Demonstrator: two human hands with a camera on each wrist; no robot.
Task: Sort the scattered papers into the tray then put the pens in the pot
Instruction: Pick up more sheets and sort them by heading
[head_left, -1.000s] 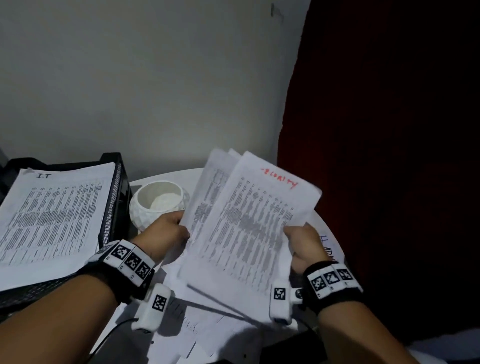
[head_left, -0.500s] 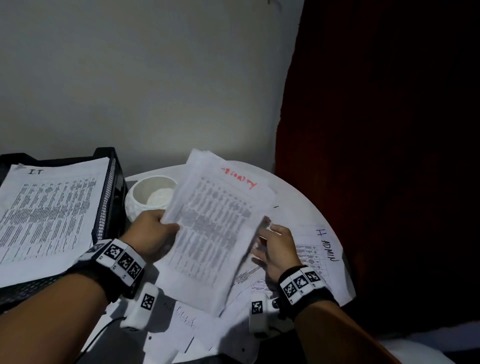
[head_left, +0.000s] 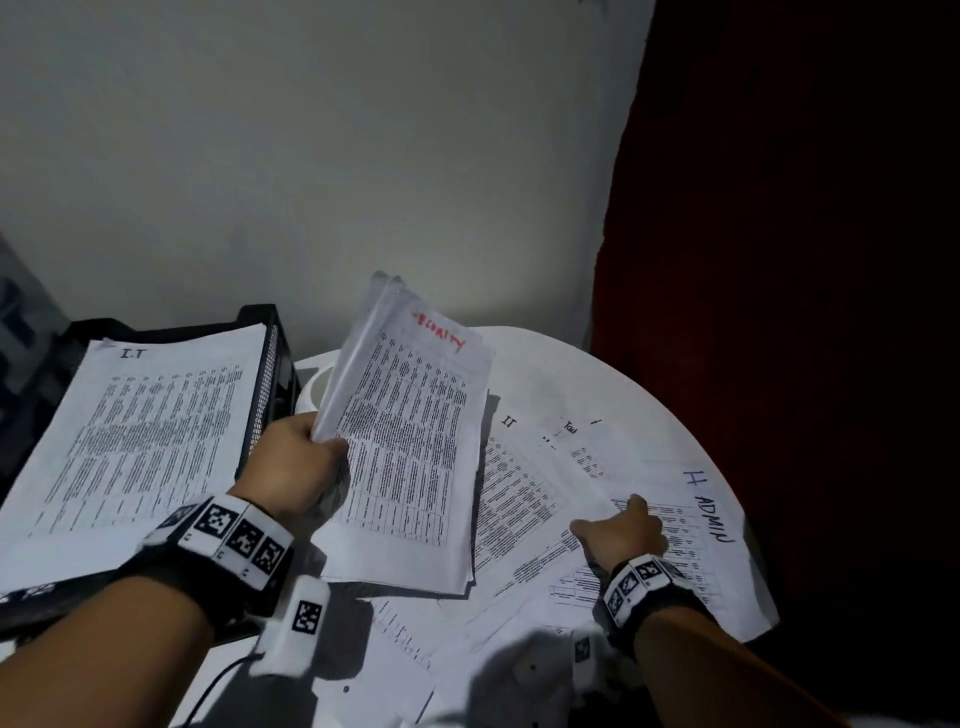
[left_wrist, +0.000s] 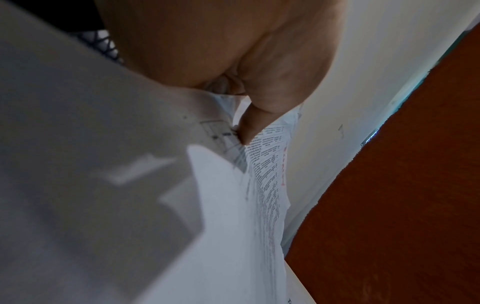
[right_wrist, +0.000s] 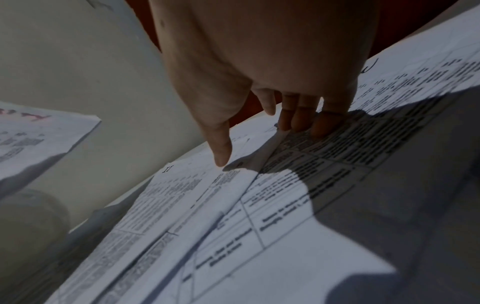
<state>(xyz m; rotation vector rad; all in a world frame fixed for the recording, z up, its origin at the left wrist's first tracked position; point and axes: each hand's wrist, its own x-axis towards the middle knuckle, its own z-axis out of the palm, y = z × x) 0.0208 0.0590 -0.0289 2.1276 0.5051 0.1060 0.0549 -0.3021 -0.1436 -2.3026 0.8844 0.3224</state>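
Paper stack (head_left: 410, 441) pinched in left hand (head_left: 293, 467); right hand (head_left: 621, 530) flat, fingers extended, on loose sheets (head_left: 524, 499).

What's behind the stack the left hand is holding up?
The white pot: only a sliver of rim shows left of the held stack, gripped by the left hand. Its inside is covered, so contents can't be seen.

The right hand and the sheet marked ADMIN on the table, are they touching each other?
Touching. In the right wrist view the fingertips of the right hand press flat on the printed ADMIN sheet, with no gap under them.
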